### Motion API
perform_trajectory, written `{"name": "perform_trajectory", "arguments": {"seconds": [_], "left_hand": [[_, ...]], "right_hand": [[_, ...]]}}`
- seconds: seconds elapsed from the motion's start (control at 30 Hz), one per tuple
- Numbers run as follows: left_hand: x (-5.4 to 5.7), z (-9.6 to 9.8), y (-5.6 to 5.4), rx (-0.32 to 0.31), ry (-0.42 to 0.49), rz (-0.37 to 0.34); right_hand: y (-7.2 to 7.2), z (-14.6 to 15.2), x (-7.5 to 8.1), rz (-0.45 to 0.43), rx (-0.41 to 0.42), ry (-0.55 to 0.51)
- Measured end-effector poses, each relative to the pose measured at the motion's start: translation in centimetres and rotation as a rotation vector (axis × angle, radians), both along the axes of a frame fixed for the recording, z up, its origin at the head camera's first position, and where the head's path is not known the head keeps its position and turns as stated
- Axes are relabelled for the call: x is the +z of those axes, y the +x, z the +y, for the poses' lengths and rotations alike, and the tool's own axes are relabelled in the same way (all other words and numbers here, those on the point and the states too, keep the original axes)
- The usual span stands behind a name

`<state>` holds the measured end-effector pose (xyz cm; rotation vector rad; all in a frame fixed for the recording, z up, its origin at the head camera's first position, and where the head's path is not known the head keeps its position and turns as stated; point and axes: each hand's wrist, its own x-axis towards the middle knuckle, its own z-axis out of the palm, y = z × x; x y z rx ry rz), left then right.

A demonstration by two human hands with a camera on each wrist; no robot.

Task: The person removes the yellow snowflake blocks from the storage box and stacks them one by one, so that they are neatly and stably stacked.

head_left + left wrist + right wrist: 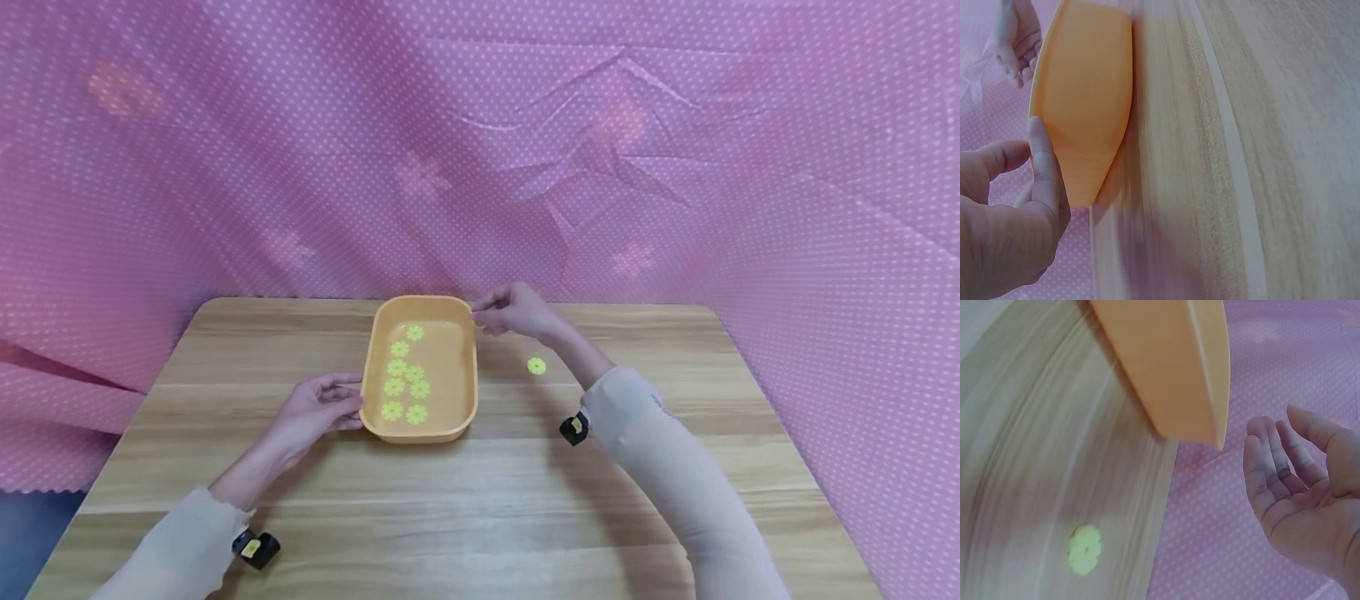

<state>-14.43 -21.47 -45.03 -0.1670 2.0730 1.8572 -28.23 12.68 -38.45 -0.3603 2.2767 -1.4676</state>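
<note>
An orange rectangular tray (455,358) with rounded corners sits toward the back of the table, several yellow-green flower-shaped pieces (393,386) lying flat in it, mostly along its left half. My left hand (318,412) pinches the tray's left rim; in the left wrist view, thumb and fingers (1041,156) meet at the edge. Over by the far right corner is my right hand (517,312). The right wrist view shows it with relaxed fingers (1260,469), a gap separating them from the tray wall (1166,369).
One more yellow-green flower piece (536,366) lies on the wooden table (480,517) to the right of the tray, below the right wrist. A pink polka-dot cloth (525,167) hangs behind the table's back edge and along both sides.
</note>
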Motion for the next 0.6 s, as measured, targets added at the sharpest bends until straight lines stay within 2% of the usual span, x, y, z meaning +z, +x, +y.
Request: {"name": "perform_trajectory", "arguments": {"seconds": [0.33,0.6], "left_hand": [[0.3,-0.1,-0.1,-0.011,0.018,0.005],[0.4,-0.2,-0.4,-0.013,-0.017,-0.015]], "right_hand": [[-0.4,-2.9,0.6,0.024,0.027,0.030],[-1.3,-5.2,0.0,0.056,0.065,0.070]]}}
